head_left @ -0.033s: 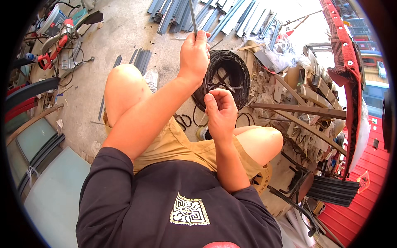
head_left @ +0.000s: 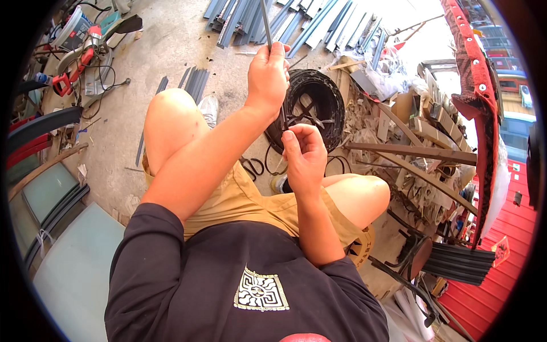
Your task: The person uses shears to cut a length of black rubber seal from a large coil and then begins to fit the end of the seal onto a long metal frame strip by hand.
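My left hand is closed around a long, thin grey strip, its upper end running out of the top of the view. Lower down, thumb and forefinger of my right hand pinch a thin dark strip. It seems to continue from the left hand, though the fingers hide the join. Behind both hands stands a round black tub with dark strips and scraps inside. Between my knees, black-handled scissors lie on the floor. Loops of thin black strip trail beside the tub.
Many grey metal profiles lie ahead, with a few shorter ones near my left knee. A red power saw is at far left, above glass panes. Scrap and wooden bars crowd the right, near a stool.
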Tool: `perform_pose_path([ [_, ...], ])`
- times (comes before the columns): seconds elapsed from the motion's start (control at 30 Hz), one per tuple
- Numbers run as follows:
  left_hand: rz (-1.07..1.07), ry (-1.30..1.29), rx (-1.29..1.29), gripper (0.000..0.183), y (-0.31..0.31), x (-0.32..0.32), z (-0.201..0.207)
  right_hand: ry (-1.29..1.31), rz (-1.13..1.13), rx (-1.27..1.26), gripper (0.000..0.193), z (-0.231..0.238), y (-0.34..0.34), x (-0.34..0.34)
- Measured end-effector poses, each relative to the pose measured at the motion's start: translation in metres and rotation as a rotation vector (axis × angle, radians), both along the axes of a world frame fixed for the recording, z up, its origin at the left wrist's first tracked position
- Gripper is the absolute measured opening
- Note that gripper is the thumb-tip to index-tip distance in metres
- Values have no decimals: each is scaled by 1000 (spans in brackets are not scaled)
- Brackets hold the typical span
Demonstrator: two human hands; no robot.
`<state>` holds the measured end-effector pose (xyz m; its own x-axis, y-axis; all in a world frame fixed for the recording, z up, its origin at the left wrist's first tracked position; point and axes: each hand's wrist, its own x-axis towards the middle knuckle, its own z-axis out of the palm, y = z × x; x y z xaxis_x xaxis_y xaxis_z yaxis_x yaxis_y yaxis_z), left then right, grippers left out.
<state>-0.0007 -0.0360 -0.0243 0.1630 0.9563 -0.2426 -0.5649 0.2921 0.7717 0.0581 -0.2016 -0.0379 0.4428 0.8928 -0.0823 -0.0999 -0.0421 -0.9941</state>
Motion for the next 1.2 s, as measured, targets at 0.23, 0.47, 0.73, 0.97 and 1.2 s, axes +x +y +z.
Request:
perform_pose_path([
  [0.23, -4, 21, 9, 32, 0, 1, -1, -1, 17, -26, 11, 6, 6, 1],
  [0.47, -15, -22, 16, 32, -1, 2, -6, 50, 25, -6, 12, 3, 10, 0],
  [0.73, -21, 22, 21, 32, -2, 2, -3, 83, 26, -41, 12, 1, 3, 0],
  [0.97, -8, 5, 6, 31, -2, 2, -5, 71, 51, -25, 12, -1, 7, 2],
  [1.2, -31, 41, 1, 31, -3, 2, -4, 82, 29, -71, 14, 0, 1, 1],
])
